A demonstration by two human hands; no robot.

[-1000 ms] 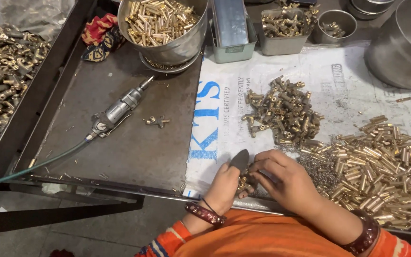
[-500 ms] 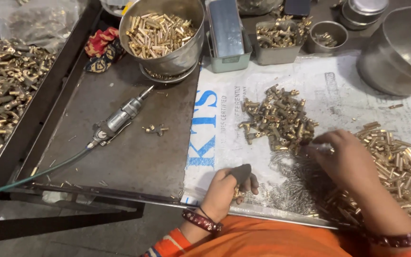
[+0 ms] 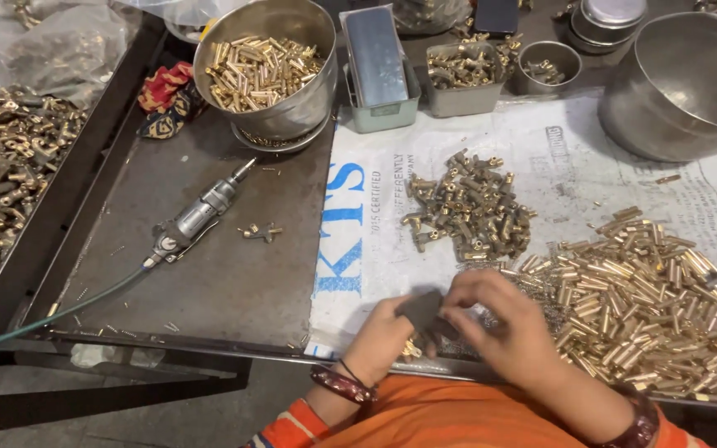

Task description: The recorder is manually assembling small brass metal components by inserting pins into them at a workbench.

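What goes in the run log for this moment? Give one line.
left hand holds dark block | right hand fingers on it | brass tubes beside right hand

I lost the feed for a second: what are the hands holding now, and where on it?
The left hand grips a small dark block by its lower end. The right hand pinches the block's other side; what small part it holds cannot be told.

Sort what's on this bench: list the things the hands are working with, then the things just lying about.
In use:
left hand
right hand
small dark block held between them
brass tubes pile
brass fittings pile

Lying about:
air tool
bowl of brass tubes
empty steel bowl
grey tin
cloth
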